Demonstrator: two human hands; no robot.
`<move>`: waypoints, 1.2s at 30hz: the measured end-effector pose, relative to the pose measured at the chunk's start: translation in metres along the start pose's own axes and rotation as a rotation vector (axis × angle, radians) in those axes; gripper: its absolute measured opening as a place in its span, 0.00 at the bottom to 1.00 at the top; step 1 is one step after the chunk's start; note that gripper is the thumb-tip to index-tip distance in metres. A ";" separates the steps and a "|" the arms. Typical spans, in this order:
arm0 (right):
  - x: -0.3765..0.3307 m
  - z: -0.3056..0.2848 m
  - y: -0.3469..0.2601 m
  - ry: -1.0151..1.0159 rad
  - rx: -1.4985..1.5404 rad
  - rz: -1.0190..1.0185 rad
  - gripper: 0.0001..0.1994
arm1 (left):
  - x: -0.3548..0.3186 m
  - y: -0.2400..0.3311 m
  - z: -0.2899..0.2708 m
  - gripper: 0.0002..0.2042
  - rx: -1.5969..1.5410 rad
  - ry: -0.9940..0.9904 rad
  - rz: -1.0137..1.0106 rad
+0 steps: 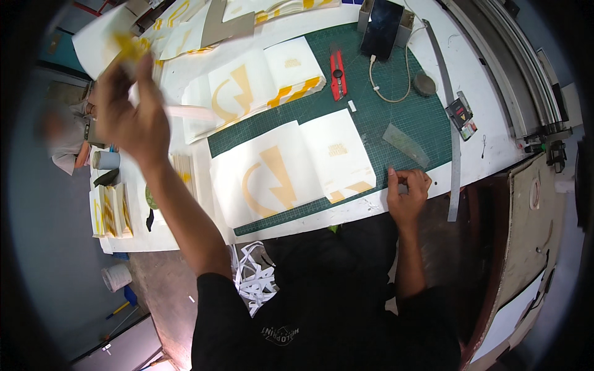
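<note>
My left hand (133, 114) is raised over the table's far left, blurred by motion. Its fingers are pinched on a white printed sheet (99, 40) with yellow marks, also smeared. My right hand (408, 195) rests at the near edge of the green cutting mat (383, 111), fingers loosely curled and apart, with nothing visible in them. Between my hands, a white sheet with tan print (278, 176) lies flat on the mat. Behind it is a stack of similar printed sheets (253, 83). A clear plastic strip (405, 145) lies just beyond my right hand.
A red utility knife (337, 74), a phone (382, 31) with a white cable (396, 99), and a round grey object (424, 85) sit on the mat. A long metal ruler (455, 167) overhangs the table edge at right. Another person (68, 139) is at the far left.
</note>
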State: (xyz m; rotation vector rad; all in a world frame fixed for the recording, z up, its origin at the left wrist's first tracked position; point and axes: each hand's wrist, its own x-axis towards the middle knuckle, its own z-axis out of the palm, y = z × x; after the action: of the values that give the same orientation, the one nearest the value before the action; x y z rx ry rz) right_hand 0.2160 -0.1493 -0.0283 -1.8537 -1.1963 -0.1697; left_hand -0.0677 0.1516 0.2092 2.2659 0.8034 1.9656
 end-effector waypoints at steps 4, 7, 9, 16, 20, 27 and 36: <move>0.000 0.001 0.001 0.009 -0.016 -0.021 0.08 | -0.006 -0.031 0.082 0.06 0.080 -0.357 -0.002; -0.001 0.003 -0.001 0.005 -0.020 -0.042 0.08 | -0.060 -0.082 0.130 0.09 0.170 -0.670 -0.097; 0.000 0.005 0.000 0.006 -0.023 -0.047 0.08 | -0.104 -0.099 0.149 0.09 0.154 -0.857 -0.203; 0.000 0.003 -0.001 0.005 -0.036 -0.049 0.08 | -0.143 -0.072 0.145 0.11 0.102 -1.042 -0.323; 0.000 0.004 -0.002 0.005 -0.045 -0.038 0.08 | -0.142 -0.067 0.143 0.11 0.058 -1.010 -0.359; 0.004 -0.005 -0.011 -0.166 0.022 0.027 0.04 | -0.164 -0.035 0.123 0.17 0.106 -0.840 -0.215; -0.006 -0.007 -0.039 -0.344 -0.058 0.095 0.21 | -0.229 0.077 0.036 0.21 0.118 -1.029 -0.090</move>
State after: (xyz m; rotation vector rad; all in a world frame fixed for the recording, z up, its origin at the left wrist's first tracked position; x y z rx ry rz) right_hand 0.1846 -0.1529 -0.0039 -2.0418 -1.3406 0.1770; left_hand -0.0214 0.0039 0.0200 2.7154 0.8216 0.5089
